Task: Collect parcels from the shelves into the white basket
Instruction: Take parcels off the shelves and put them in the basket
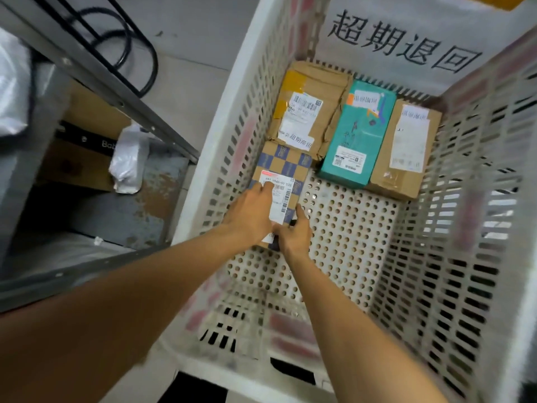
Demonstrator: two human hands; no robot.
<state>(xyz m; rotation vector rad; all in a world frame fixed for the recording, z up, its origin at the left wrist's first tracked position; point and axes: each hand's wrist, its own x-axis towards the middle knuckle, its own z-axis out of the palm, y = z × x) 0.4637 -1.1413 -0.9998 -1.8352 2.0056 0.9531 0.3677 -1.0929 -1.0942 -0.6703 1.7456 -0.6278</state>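
White plastic basket [479, 199] w/ slotted walls & perforated floor already holds 3 parcels along the far wall: crumpled brown carton [311, 80], teal box [357, 132], plain brown box [386, 181], side by side & touching. A 4th, the blue-and-tan checked parcel [290, 164], sits on the basket floor at the left wall, just in front of the crumpled carton.

Left hand [250, 216] lies on top of it, fingers fairly straight, tip on the shipping label. Right hand [295, 238] pinches the near end, thumb up along the right side.

Step, by my read: setting down parcel no. 4. Next move calls for letting go w/ both hands, then back to the metal shelf [116, 91] on the left, where a white poly bag [128, 161] & a dark box [84, 141] lie.

Writing: sheet on the basket's far wall reads "超期退回" [406, 39]. Checked parcel's label starts "642", ends "033"; middle digits too blurred. Dark box shows "Bab", rest hidden. Other labels illegible.
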